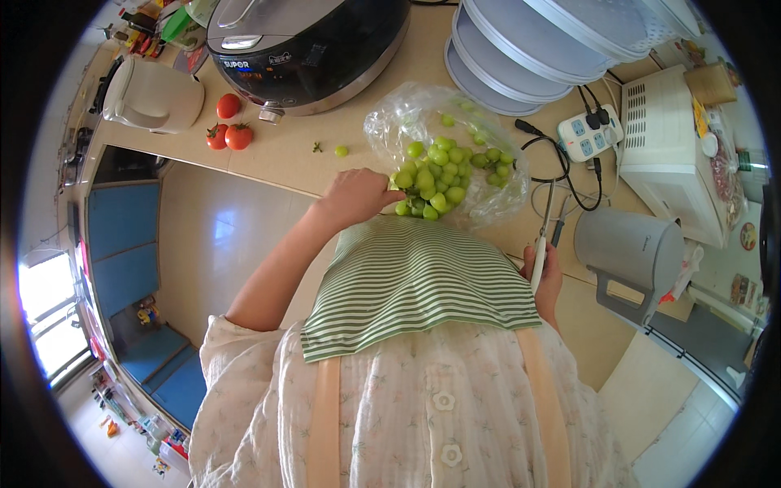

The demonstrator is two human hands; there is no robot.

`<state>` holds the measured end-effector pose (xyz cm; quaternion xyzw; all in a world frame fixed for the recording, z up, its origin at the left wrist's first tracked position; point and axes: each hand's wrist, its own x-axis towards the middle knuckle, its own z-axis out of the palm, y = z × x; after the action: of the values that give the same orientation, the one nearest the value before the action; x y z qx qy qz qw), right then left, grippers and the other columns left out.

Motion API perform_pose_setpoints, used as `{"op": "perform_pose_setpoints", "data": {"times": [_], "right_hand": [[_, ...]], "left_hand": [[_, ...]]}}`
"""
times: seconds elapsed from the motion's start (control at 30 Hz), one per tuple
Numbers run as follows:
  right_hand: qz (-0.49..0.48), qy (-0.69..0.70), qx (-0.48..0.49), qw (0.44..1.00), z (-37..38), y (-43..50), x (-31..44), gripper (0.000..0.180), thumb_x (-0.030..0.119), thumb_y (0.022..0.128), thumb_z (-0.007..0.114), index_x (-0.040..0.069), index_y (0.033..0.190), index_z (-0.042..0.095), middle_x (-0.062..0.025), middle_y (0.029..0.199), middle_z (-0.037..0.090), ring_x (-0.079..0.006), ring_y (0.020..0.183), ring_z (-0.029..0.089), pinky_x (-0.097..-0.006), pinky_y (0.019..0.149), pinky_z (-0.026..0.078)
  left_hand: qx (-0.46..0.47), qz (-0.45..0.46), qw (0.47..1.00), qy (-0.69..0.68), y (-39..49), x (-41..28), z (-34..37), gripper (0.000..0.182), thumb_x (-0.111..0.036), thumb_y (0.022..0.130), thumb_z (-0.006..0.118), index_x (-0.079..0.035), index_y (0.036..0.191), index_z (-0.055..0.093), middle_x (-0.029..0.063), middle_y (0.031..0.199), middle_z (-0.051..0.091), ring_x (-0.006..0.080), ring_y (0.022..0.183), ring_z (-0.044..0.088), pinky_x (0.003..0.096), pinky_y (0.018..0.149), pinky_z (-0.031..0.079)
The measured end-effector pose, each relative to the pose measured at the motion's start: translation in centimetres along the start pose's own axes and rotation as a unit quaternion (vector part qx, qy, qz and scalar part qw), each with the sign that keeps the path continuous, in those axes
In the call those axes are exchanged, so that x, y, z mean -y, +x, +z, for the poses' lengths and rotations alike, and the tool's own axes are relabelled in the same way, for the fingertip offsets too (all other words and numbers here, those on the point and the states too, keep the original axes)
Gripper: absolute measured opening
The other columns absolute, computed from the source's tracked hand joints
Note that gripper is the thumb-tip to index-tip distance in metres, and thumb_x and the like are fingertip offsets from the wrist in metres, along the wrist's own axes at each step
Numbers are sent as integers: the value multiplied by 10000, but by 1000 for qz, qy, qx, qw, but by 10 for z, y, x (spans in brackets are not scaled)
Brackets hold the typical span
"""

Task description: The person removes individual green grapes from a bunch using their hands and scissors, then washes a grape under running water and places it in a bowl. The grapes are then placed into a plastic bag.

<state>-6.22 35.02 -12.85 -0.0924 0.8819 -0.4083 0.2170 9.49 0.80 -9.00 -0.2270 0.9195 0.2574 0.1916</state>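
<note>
My left hand grips a bunch of green grapes at its left end, over the counter's front edge. Behind and beneath the bunch, a clear plastic bag lies open with more green grapes in it. To the right, my right hand is closed around the white handle of scissors, whose blades point away from me. One loose grape and a bit of green stem rest on the counter left of the bag.
Three tomatoes sit near a Supor cooker and a cream electric kettle. Stacked white steamer-like tiers stand behind the bag. Rightward are a power strip, a loose black cord and a grey jug appliance.
</note>
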Motion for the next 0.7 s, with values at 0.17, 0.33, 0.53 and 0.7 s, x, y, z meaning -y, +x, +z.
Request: {"op": "perform_pose_setpoints", "data": {"times": [0.17, 0.33, 0.53, 0.7], "right_hand": [[-17, -245, -17, 969, 0, -7, -18, 455, 488, 835, 686, 121, 1087, 592, -122, 725, 685, -272, 613, 651, -381, 557, 480], [8, -251, -28, 967, 4, -12, -12, 474, 474, 812, 703, 133, 1116, 576, -123, 724, 679, -306, 642, 653, -411, 569, 480], [-65, -239, -47, 968, 1, -1, -24, 474, 261, 794, 709, 134, 1215, 536, -114, 723, 650, -315, 632, 630, -414, 588, 481], [-91, -212, -43, 972, 6, 0, -21, 490, 199, 799, 683, 106, 1250, 515, -135, 755, 646, -324, 664, 635, -423, 608, 485]], "left_hand": [[26, 55, 991, 122, -6, -10, 4, 329, -354, 874, 615, -38, 804, 671, 121, 799, 675, 299, 812, 664, 410, 701, 511], [-137, 150, 949, 240, -8, -15, 32, 265, -269, 883, 595, -47, 741, 623, 121, 691, 640, 290, 705, 648, 401, 631, 495], [-102, 120, 980, 123, -10, -17, 17, 255, -268, 879, 600, -54, 742, 621, 122, 668, 635, 300, 637, 634, 427, 605, 486], [-109, 82, 990, 24, -2, -17, -6, 325, -351, 898, 586, -63, 768, 662, 142, 683, 641, 329, 685, 640, 422, 640, 501]]}}
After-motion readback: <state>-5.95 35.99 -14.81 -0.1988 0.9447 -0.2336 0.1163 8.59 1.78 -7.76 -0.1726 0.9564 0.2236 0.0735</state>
